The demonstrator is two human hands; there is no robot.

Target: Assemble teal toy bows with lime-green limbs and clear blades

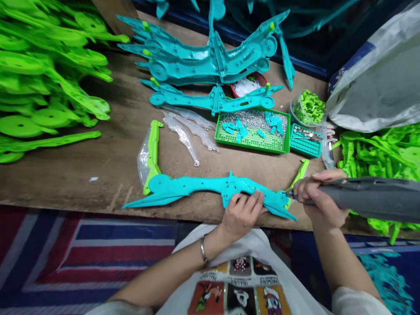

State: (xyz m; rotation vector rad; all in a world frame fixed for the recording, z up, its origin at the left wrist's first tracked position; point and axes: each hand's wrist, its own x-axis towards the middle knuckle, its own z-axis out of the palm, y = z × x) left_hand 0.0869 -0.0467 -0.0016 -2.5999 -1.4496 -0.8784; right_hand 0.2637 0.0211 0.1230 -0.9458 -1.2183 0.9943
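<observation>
- Wooden workbench point(108, 144) filled the head view, with a striped mat below its front edge.
- Teal bow-shaped part point(193, 186) lay flat along the bench's near edge, right in front of the person.
- Left hand point(243, 214) lay palm-down on the part just right of its middle, fingers flat and together, gripping nothing.
- Right hand point(320, 197) was closed around a grey power screwdriver point(370, 199), its tip at the part's right limb.
- Green tray point(252, 146) of screws sat just behind; green parts point(42, 74) were piled far left, teal parts point(210, 61) stacked at the back.
</observation>
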